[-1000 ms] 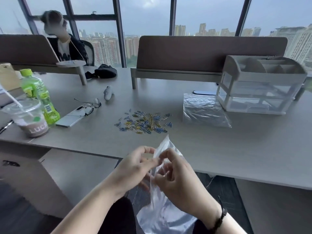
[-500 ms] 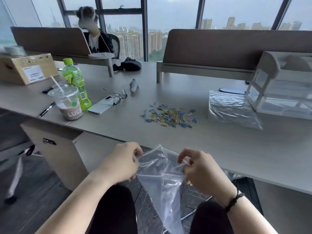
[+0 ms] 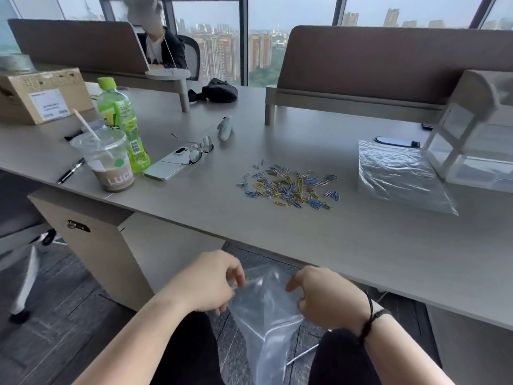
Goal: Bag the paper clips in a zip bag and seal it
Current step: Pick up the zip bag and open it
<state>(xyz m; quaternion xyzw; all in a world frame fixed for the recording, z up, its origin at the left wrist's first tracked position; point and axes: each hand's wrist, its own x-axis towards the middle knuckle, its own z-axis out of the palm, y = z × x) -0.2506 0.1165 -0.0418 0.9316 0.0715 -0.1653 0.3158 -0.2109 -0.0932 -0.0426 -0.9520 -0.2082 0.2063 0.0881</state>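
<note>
Zip bag (image 3: 266, 309): below the tabletop's near edge, over my lap; my left hand (image 3: 211, 282) and right hand (image 3: 324, 295) each pinch one side of its mouth. Paper clips (image 3: 288, 187): scattered mid-tabletop (image 3: 347, 245), blue and yellow, near its front edge.

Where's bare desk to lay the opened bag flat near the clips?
Best patch: the near strip of the desk, between the paper clips and the front edge. A narrower bare gap lies between the clips and the stack of bags. Crowded: far left, around the cup, bottle, phone and glasses.
</note>
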